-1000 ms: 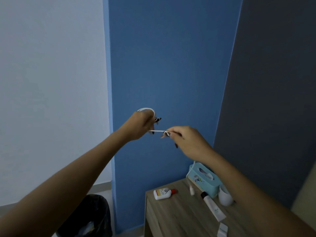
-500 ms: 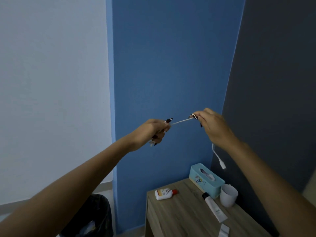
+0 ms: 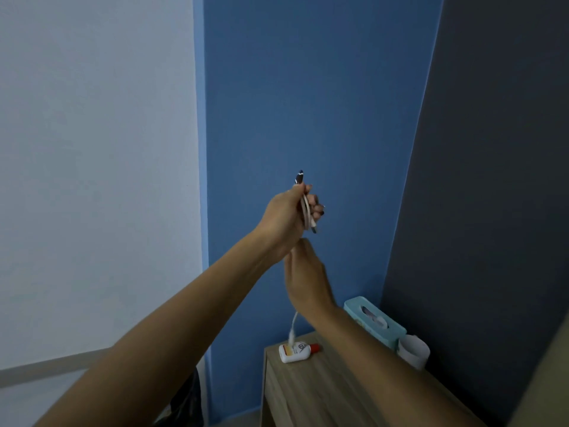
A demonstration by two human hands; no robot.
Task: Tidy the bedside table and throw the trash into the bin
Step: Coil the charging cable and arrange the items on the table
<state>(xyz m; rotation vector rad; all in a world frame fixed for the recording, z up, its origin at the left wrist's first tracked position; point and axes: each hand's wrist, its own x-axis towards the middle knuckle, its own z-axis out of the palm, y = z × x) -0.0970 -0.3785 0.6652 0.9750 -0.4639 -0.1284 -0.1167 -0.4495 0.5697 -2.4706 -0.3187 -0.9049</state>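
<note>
Above the bedside table (image 3: 332,392), left hand (image 3: 284,220) grips coiled cable (image 3: 306,214) (right hand (image 3: 308,278) blurred, grip unclear).

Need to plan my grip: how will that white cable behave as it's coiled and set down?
Likely floppy: the white cable bends into loops in the left hand, and its tail hangs limp below the right hand. Probably light; the loops may spring open once released.

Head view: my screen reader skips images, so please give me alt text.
A person's left hand grips a coiled white cable in front of a blue wall, while the right hand guides its hanging end above a wooden bedside table.
</note>
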